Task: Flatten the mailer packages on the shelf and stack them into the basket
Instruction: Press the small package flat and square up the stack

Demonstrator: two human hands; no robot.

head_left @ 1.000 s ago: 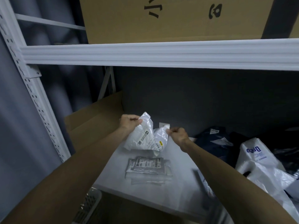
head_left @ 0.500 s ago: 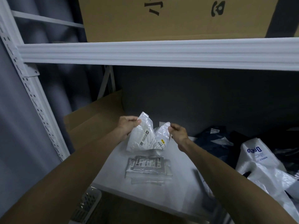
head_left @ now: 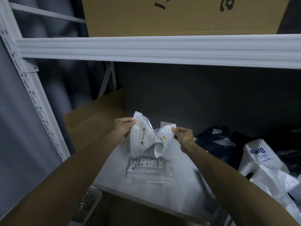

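White crumpled mailer point(head_left: 145, 139) hangs above the shelf point(head_left: 112, 175), left hand point(head_left: 122, 130) pinching its ten-o'clock corner, right hand point(head_left: 183, 135) its two-o'clock edge, seemingly flattened packages point(head_left: 149, 167) lying at six o'clock.

Head-cam view of your arms: left hand point(head_left: 123, 128) & right hand point(head_left: 183, 136) both bare. Left forearm point(head_left: 81, 168) & right forearm point(head_left: 228, 173) bare too, from wrist as far up as they show. Wide lens renders them thick near the cam, slim at the wrists. Knuckle ridges show on the back of your right hand. Dim light hides finer detail.
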